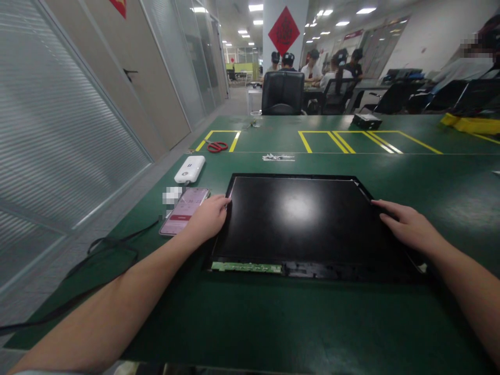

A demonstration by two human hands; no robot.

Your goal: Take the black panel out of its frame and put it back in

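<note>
A black LCD screen panel (pixel 308 224) lies face up on the green table, with light glaring off its middle. Along its near edge runs a green circuit board strip (pixel 246 267). My left hand (pixel 209 216) is closed on the panel's left edge, its thumb and finger at the rim. Across from it, my right hand (pixel 408 224) holds the right edge, index finger and thumb against the frame and the other fingers hidden. Right beside my left hand is a phone (pixel 185 211) with a lit pinkish screen.
A white power bank (pixel 190 169) stands beyond the phone, and a black strap (pixel 113 239) trails over the table's left edge. Farther back are red-handled scissors (pixel 217 147), torn white scraps (pixel 278 157), yellow tape lines and a black box (pixel 366 122). Several people sit behind an office chair (pixel 283 91).
</note>
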